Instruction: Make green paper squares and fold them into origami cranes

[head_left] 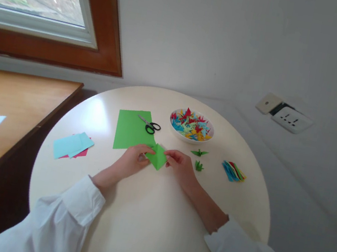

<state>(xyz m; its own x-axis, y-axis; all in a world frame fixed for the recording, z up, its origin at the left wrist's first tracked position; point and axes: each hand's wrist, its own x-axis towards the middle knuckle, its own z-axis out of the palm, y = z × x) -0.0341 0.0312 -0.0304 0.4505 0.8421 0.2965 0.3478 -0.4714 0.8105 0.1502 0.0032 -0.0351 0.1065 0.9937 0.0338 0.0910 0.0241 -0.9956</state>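
Observation:
A small folded piece of green paper (158,159), roughly diamond-shaped with a crease down its middle, is held just above the round white table (150,227). My left hand (134,159) pinches its left corner between thumb and fingers. At the right corner, my right hand (181,166) grips the paper with its fingertips. Behind the left hand lies a larger green sheet (130,130), with black-handled scissors (151,127) across its right side. Two little green folded cranes (199,152) rest just beyond the right hand.
A white bowl (189,139) full of colourful folded paper cranes stands at the back. Light blue and red paper pieces (73,145) lie at left; a fan of coloured strips (233,172) lies at right. A wooden desk (20,95) adjoins on the left, and a wall socket (291,119) is at right.

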